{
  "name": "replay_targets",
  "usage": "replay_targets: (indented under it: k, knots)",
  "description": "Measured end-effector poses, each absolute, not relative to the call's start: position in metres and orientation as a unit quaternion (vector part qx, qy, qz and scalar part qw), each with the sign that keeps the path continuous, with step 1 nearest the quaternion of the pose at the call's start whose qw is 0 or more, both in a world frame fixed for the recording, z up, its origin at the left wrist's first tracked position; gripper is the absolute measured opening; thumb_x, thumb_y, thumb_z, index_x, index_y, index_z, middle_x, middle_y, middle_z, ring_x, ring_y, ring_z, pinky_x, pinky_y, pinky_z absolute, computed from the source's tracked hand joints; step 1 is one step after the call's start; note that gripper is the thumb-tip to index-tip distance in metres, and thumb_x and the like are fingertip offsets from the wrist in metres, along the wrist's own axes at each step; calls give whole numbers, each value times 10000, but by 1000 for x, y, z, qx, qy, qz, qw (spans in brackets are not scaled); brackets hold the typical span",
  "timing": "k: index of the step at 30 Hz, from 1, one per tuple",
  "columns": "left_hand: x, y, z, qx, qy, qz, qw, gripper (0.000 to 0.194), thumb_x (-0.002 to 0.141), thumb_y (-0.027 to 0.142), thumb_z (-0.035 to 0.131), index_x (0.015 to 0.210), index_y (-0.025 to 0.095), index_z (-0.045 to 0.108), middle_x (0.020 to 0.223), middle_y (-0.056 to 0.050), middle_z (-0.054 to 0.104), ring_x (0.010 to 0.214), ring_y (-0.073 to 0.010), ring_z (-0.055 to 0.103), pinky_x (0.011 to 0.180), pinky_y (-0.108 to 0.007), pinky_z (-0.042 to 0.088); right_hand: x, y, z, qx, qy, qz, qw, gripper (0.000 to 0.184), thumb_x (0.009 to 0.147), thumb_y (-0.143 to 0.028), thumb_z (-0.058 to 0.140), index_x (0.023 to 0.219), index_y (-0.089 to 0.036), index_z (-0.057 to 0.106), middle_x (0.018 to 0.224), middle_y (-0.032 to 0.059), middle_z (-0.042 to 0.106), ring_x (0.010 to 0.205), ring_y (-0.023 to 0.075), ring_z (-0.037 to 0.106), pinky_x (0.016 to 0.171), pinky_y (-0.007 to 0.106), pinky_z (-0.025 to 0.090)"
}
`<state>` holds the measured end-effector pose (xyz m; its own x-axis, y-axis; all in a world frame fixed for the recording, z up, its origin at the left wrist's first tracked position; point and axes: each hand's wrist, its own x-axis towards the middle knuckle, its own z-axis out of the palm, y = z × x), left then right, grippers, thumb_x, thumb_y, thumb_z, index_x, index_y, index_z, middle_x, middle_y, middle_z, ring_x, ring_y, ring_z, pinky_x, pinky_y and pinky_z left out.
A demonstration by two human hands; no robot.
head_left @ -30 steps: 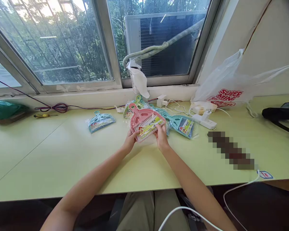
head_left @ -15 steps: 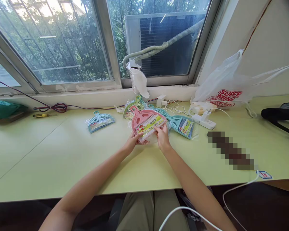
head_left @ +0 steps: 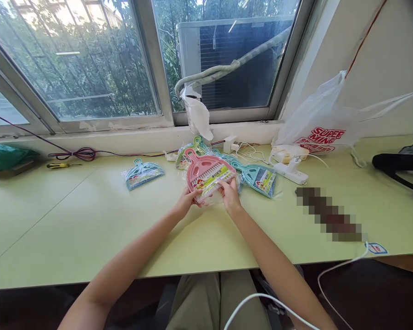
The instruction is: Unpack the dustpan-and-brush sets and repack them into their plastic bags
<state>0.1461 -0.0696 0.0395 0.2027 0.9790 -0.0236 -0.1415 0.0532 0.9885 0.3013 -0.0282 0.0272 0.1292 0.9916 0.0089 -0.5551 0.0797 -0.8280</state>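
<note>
Between my two hands is a pink dustpan and brush set (head_left: pixel 208 167) in clear plastic wrap, with a yellow label across the bristles. My left hand (head_left: pixel 186 201) grips its lower left edge, the thumb on top. My right hand (head_left: pixel 230 192) pinches the lower right edge of the wrapping. Behind it lie a green wrapped set (head_left: pixel 198 146) and a teal wrapped set (head_left: pixel 261 178), both partly covered by the pink one or other packs. A blue wrapped set (head_left: pixel 143 174) lies apart to the left.
On the right are a white power strip (head_left: pixel 292 172), a white plastic bag (head_left: pixel 316 119) and a blurred-out dark object (head_left: pixel 330 214) with a white cable. A yellow screwdriver (head_left: pixel 59 165), bundled dark wires (head_left: pixel 84 154) and a green bag (head_left: pixel 8 156) lie at the back left.
The pink set has shifted slightly left and down and turned a little, both hands keeping hold of it. The other packs stay where they were.
</note>
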Motion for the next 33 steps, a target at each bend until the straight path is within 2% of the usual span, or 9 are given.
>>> replay_targets:
  k: [7, 11, 14, 17, 19, 24, 28, 31, 33]
  knots:
    - [144, -65, 36, 496, 425, 463, 599, 487, 756, 297, 683, 1168, 83, 535, 900, -141, 723, 579, -177, 684, 411, -190, 442, 305, -21, 26, -362, -328, 583, 649, 440, 632, -226, 657, 1050, -276, 529, 1113, 7, 671, 1006, 188, 667, 801, 314, 589]
    - [128, -52, 36, 445, 434, 493, 608, 461, 726, 210, 660, 1153, 78, 546, 859, -126, 723, 526, -155, 662, 359, -167, 393, 320, -11, 33, -364, -423, 616, 555, 241, 735, -395, 615, 919, -240, 608, 896, 45, 727, 836, 217, 713, 788, 398, 595]
    - [111, -42, 39, 387, 442, 513, 626, 438, 727, 151, 614, 1154, 75, 553, 860, -123, 722, 498, -119, 625, 342, -151, 380, 332, -8, 36, -344, -540, 590, 492, 219, 732, -376, 628, 856, -201, 675, 830, 58, 740, 785, 211, 719, 787, 402, 593]
    - [99, -37, 44, 340, 452, 506, 651, 337, 756, 133, 544, 1086, 65, 557, 802, -129, 713, 369, -65, 490, 276, -139, 279, 338, -14, 39, -307, -656, 491, 484, 198, 777, -298, 571, 870, -192, 710, 883, 53, 740, 848, 202, 712, 814, 397, 584]
    - [95, -36, 47, 331, 443, 504, 663, 282, 772, 123, 516, 1046, 67, 554, 779, -128, 705, 328, -50, 425, 257, -140, 241, 340, -21, 42, -325, -719, 338, 513, 208, 820, -225, 519, 877, -223, 719, 982, 53, 729, 966, 216, 683, 886, 420, 552]
    - [90, -39, 53, 331, 412, 524, 668, 199, 779, 111, 501, 966, 75, 559, 689, -86, 670, 303, -30, 352, 256, -134, 244, 344, -35, 52, -369, -789, 31, 491, 462, 840, -51, 480, 1157, -344, 644, 1391, -3, 539, 1361, 233, 405, 1128, 468, 312]
    - [85, -39, 52, 325, 425, 509, 674, 158, 769, 112, 502, 906, 70, 568, 684, -89, 664, 304, -24, 347, 250, -129, 247, 348, -32, 55, -394, -768, -10, 504, 345, 869, -134, 526, 1101, -347, 666, 1387, -11, 532, 1376, 243, 367, 1119, 470, 289]
    - [81, -36, 46, 316, 450, 479, 684, 110, 759, 109, 511, 845, 74, 570, 636, -73, 645, 299, -24, 348, 248, -126, 243, 349, -24, 53, -372, -760, 28, 533, 113, 862, -283, 614, 876, -329, 715, 1210, 0, 643, 1232, 248, 494, 1054, 441, 362]
    - [79, -34, 42, 326, 463, 451, 690, 75, 762, 118, 519, 808, 80, 566, 584, -57, 625, 290, -29, 352, 248, -127, 237, 348, -21, 52, -343, -762, 65, 545, 86, 843, -333, 647, 788, -308, 707, 1101, 3, 683, 1116, 237, 558, 1003, 423, 403]
